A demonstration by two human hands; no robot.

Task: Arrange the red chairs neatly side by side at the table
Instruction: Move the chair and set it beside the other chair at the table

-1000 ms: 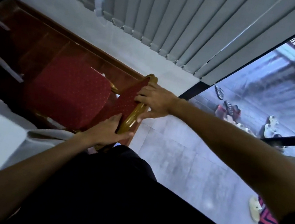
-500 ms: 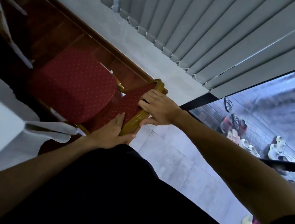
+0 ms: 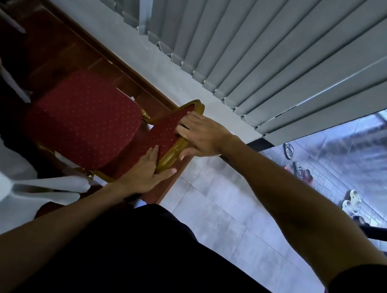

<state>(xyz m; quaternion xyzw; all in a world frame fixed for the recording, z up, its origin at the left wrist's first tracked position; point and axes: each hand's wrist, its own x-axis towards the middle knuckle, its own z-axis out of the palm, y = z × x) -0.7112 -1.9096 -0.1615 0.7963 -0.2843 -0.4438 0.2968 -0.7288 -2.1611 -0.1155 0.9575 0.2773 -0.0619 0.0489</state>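
The red chair [image 3: 81, 116] feels stiff and heavy; my left hand [image 3: 146, 174] and right hand [image 3: 201, 137] grip its hard gold backrest rim [image 3: 173, 153] tight.

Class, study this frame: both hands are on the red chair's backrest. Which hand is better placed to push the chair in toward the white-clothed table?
Probably the right hand: it wraps over the gold frame at the top of the backrest. The left hand lies flatter, lower on that frame, likelier to steady than drive.
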